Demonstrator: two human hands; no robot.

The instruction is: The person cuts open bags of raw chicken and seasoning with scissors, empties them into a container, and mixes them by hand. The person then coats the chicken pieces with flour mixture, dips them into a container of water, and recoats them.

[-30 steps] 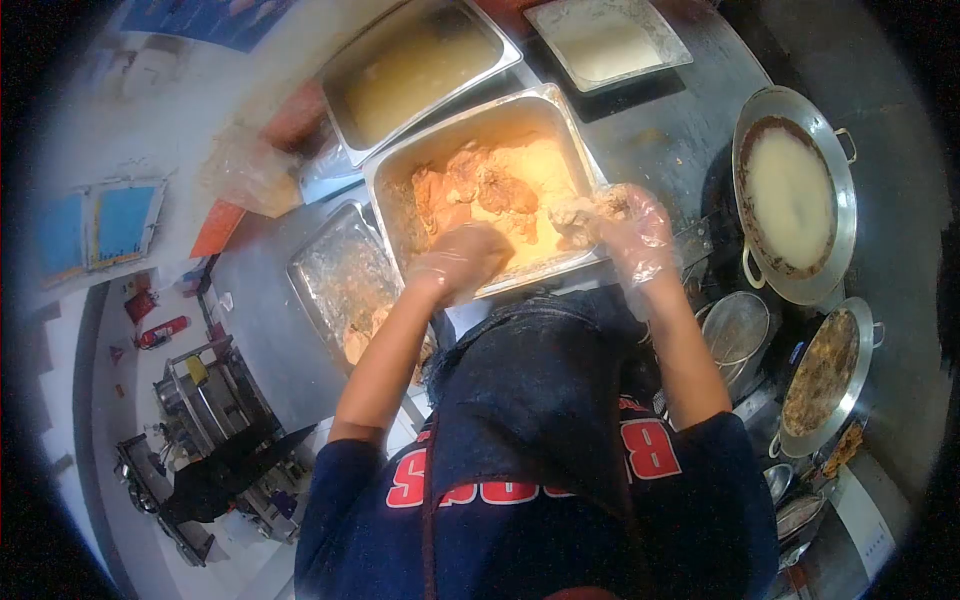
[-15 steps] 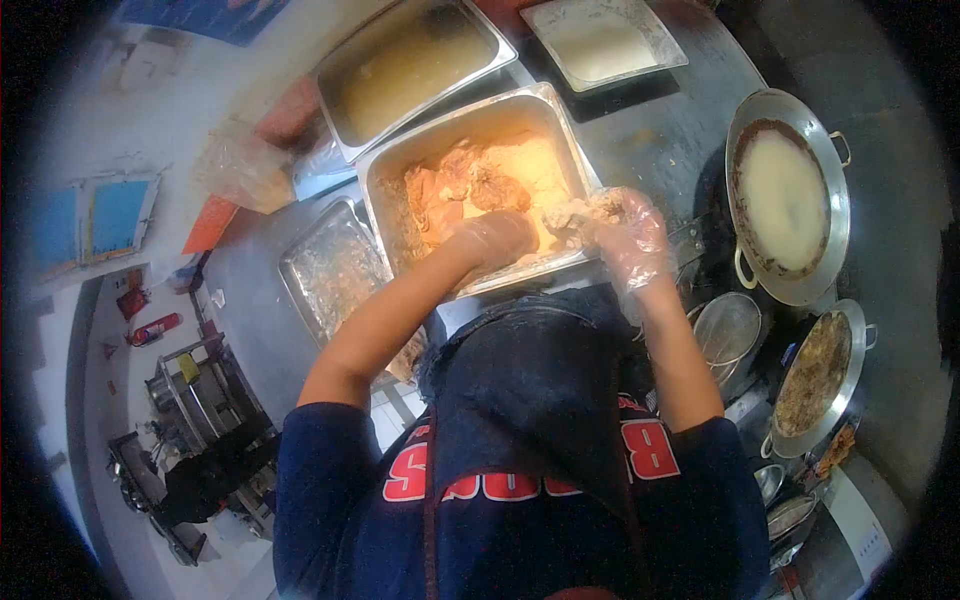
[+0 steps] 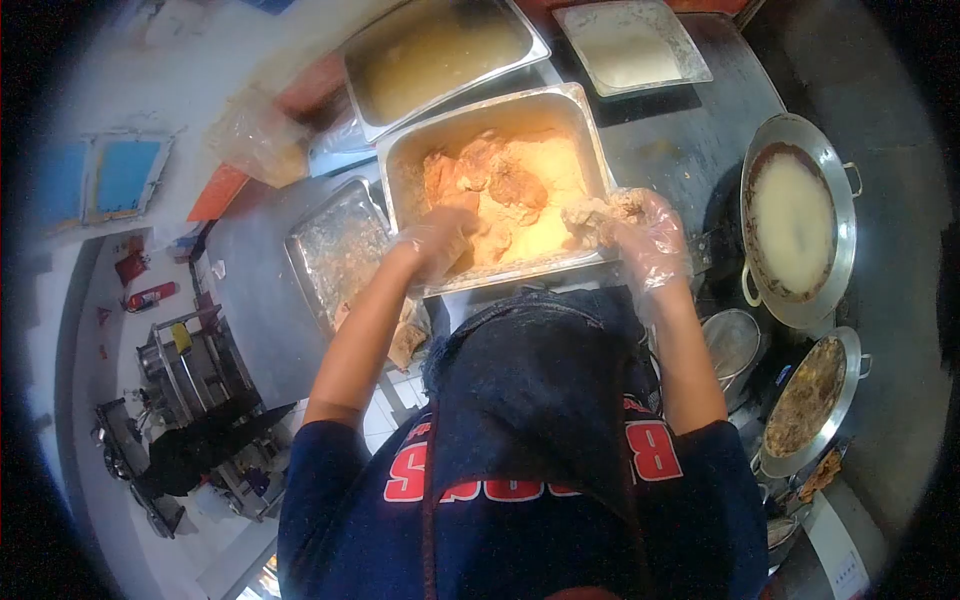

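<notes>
My right hand (image 3: 652, 240), in a clear plastic glove, is closed around pale, flour-coated chicken pieces (image 3: 590, 215) over the right rim of a deep steel pan (image 3: 592, 125). Inside that pan lie reddish chicken pieces (image 3: 515, 185) on a bed of pale orange flour (image 3: 560, 155). My left hand (image 3: 440, 240), gloved too, reaches over the pan's near left side and touches the chicken there. Its fingertips are blurred among the pieces, so I cannot tell whether it grips one.
A pan of cloudy liquid (image 3: 440, 60) and a shallow tray of white powder (image 3: 630, 55) stand behind. A flour-dusted tray (image 3: 340, 245) lies left. To the right are two frying pans, one with pale foaming contents (image 3: 792, 225), one with browned contents (image 3: 805, 395), and a wire strainer (image 3: 732, 340).
My left hand has moved left, from the pan's near middle to its near left corner. My right hand still holds the coated pieces by the right rim. The view has shifted slightly.
</notes>
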